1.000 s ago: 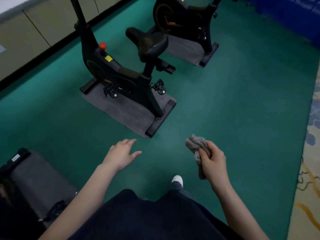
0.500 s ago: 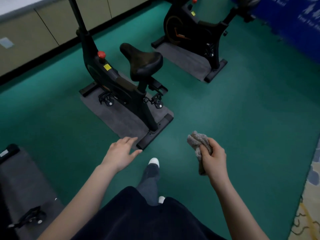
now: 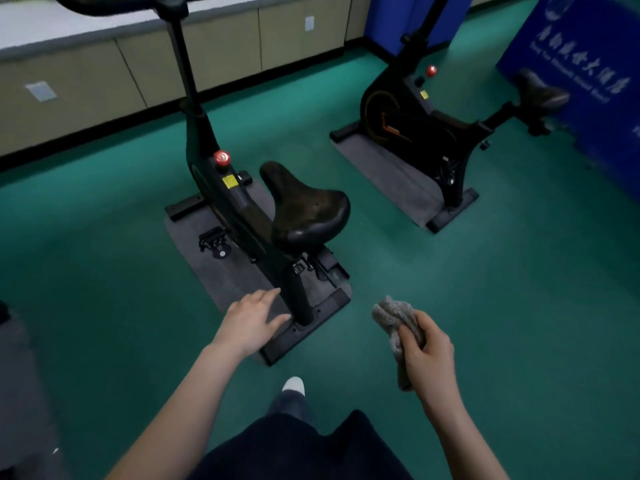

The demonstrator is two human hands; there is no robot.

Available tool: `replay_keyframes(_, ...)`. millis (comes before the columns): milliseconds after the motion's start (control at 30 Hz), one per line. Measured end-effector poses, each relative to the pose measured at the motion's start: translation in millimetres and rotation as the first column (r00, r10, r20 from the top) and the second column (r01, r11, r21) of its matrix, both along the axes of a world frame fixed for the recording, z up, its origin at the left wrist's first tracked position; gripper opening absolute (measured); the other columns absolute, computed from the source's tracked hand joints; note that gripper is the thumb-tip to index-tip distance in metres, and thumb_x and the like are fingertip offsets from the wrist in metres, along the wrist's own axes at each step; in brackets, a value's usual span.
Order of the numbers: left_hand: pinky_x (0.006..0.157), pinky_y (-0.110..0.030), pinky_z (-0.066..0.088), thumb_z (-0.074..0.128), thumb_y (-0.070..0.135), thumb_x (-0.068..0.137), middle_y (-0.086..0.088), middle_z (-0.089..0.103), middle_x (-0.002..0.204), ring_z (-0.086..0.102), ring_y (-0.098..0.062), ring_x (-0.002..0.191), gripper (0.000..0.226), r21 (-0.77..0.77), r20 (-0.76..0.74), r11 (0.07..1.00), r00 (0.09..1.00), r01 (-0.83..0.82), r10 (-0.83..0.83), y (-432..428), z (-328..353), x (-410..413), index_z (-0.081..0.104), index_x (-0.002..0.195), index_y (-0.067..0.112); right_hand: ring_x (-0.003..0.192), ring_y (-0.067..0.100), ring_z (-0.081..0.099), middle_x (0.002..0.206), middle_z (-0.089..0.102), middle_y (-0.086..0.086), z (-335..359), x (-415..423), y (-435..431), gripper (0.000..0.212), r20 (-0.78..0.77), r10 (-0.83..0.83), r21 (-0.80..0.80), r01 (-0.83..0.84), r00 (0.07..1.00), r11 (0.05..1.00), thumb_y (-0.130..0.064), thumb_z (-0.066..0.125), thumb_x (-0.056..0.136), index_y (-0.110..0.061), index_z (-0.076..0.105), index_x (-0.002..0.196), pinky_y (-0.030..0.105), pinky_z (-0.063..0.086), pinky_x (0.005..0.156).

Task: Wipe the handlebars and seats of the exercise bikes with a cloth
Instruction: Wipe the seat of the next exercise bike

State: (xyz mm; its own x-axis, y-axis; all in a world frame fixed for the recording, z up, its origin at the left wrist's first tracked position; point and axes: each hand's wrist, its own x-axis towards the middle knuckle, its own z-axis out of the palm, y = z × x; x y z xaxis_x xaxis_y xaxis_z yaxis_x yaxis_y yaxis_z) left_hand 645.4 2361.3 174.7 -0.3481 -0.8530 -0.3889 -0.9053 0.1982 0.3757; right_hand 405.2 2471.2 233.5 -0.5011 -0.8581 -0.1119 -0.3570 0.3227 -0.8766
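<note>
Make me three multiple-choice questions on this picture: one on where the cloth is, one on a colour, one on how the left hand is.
1. Where is the cloth?
A) gripped in the right hand
B) draped over a handlebar
C) lying on the floor

2. What colour is the round knob on the nearer bike?
A) yellow
B) red
C) blue

3. How is the left hand?
A) curled round a pedal
B) pinching a corner of the cloth
C) open, fingers straight, holding nothing

Answers:
1 A, the right hand grips the bunched cloth above the floor.
2 B, the round knob on the frame is plainly red.
3 C, its fingers lie straight and nothing is in them.
</note>
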Motion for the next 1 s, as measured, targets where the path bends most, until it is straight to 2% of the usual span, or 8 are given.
replay_keyframes(233, 0.111, -0.036, 0.029, 0.039, 0.054, 0.094, -0.001, 0.033, 0.15, 0.033, -0.02, 0.136, 0.068, 0.051, -0.028, 0.986, 0.986, -0.16, 0.162, -38.5, -4.9, 2.0, 0.016, 0.151, 0.024, 0.046, 0.002, 0.039, 0.052, 0.051, -0.003, -12.1, -12.4, -71.0, 0.024, 0.022, 0.15, 0.047, -0.151, 0.988, 0.987, 0.006, 0.055, 0.088, -0.009, 0.055, 0.07, 0.014, 0.032, 0.046)
replay_keyframes(433, 0.11, -0.036, 0.027, 0.043, 0.056, 0.092, 0.002, 0.027, 0.153, 0.029, -0.018, 0.138, 0.076, 0.097, -0.029, 0.926, 0.929, -0.364, 0.368, -52.4, -14.7, -9.3, 0.006, 0.151, 0.025, 0.049, -0.003, 0.046, 0.052, 0.053, -0.016, -19.1, -35.2, -145.7, 0.045, -0.023, 0.365, 0.048, -0.364, 0.931, 0.93, 0.006, 0.056, 0.087, -0.028, 0.044, 0.06, 0.008, 0.033, 0.049)
replay_keyframes(500, 0.111, -0.036, 0.026, 0.047, 0.057, 0.09, 0.002, 0.025, 0.153, 0.027, -0.018, 0.139, 0.081, 0.106, -0.028, 0.894, 0.897, -0.435, 0.44, -60.8, -16.5, -20.2, 0.005, 0.151, 0.026, 0.058, -0.006, 0.053, 0.06, 0.06, -0.018, -21.3, -46.3, -171.8, 0.039, 0.017, 0.425, 0.055, -0.425, 0.905, 0.904, 0.004, 0.057, 0.088, -0.028, 0.051, 0.066, 0.004, 0.037, 0.053)
replay_keyframes(633, 0.113, -0.036, 0.025, 0.055, 0.058, 0.085, -0.001, 0.024, 0.154, 0.026, -0.02, 0.14, 0.088, 0.113, -0.07, 0.803, 0.801, -0.585, 0.594, -82.0, -17.0, -55.3, 0.006, 0.151, 0.026, 0.064, 0.001, 0.056, 0.072, 0.066, -0.001, -22.5, -83.0, -225.5, 0.027, 0.106, 0.542, 0.052, -0.549, 0.834, 0.834, 0.003, 0.056, 0.089, -0.022, 0.063, 0.079, 0.006, 0.04, 0.059)
replay_keyframes(700, 0.112, -0.035, 0.024, 0.059, 0.059, 0.082, -0.001, 0.024, 0.154, 0.025, -0.019, 0.14, 0.093, 0.114, -0.091, 0.76, 0.755, -0.64, 0.649, -91.2, -17.4, -72.3, 0.006, 0.151, 0.027, 0.072, 0.001, 0.06, 0.079, 0.069, -0.004, -23.9, -103.9, -253.0, 0.023, 0.13, 0.607, 0.06, -0.617, 0.784, 0.785, 0.004, 0.054, 0.09, -0.016, 0.066, 0.092, 0.007, 0.043, 0.065)
replay_keyframes(867, 0.112, -0.038, 0.026, 0.07, 0.059, 0.071, 0.002, 0.026, 0.152, 0.025, -0.018, 0.14, 0.105, 0.083, -0.127, 0.69, 0.68, -0.719, 0.723, -107.2, -19.6, -97.0, 0.009, 0.151, 0.027, 0.084, 0.007, 0.061, 0.093, 0.069, 0.0, -31.2, -138.2, -319.2, 0.02, 0.082, 0.682, 0.061, -0.686, 0.727, 0.725, 0.006, 0.054, 0.089, -0.003, 0.065, 0.104, 0.012, 0.044, 0.076)
replay_keyframes(933, 0.111, -0.038, 0.027, 0.073, 0.059, 0.067, 0.002, 0.027, 0.151, 0.026, -0.018, 0.139, 0.109, 0.081, -0.147, 0.66, 0.646, -0.747, 0.749, -112.4, -20.3, -102.6, 0.01, 0.151, 0.028, 0.088, 0.003, 0.061, 0.095, 0.068, -0.003, -34.8, -137.9, -342.4, 0.021, 0.048, 0.709, 0.063, -0.71, 0.704, 0.701, 0.004, 0.055, 0.09, -0.005, 0.065, 0.106, 0.012, 0.043, 0.078)
replay_keyframes(1000, 0.112, -0.038, 0.027, 0.077, 0.059, 0.063, 0.003, 0.027, 0.151, 0.027, -0.018, 0.139, 0.113, 0.091, -0.173, 0.633, 0.614, -0.769, 0.77, -118.2, -21.7, -104.8, 0.012, 0.151, 0.029, 0.081, -0.006, 0.058, 0.089, 0.067, -0.007, -39.1, -128.2, -364.4, 0.018, 0.008, 0.753, 0.055, -0.752, 0.658, 0.657, 0.002, 0.054, 0.09, -0.007, 0.065, 0.102, 0.007, 0.042, 0.073)
